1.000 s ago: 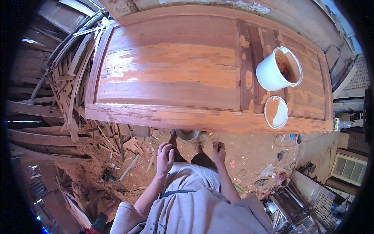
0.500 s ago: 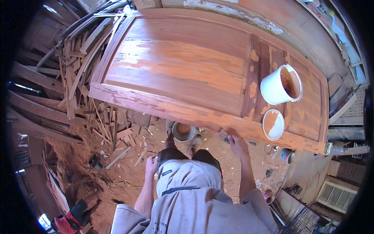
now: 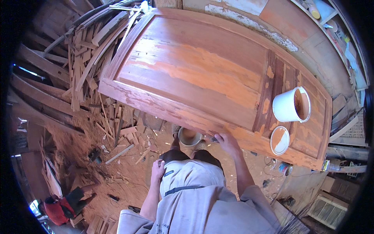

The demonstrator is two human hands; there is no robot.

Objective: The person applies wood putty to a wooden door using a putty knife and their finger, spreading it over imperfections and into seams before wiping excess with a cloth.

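1. We see a large wooden door (image 3: pixel 218 74) lying flat, its reddish finish worn to patchy orange.
2. Scrap wood pile (image 3: pixel 89 66) lies left of the door, on red dusty ground.
3. White bucket (image 3: pixel 290 104) stands on the door's right end; its round lid (image 3: pixel 279 140) lies just beside it, nearer us.
4. Small bowl (image 3: pixel 189 136) sits on the ground below the door's near edge, between our feet.
5. Right hand (image 3: pixel 226 142) rests at the door's near edge, fingers curled on a small dark object we cannot identify.
6. Left hand (image 3: pixel 157 170) lies against our thigh, fingers loosely together, holding nothing.
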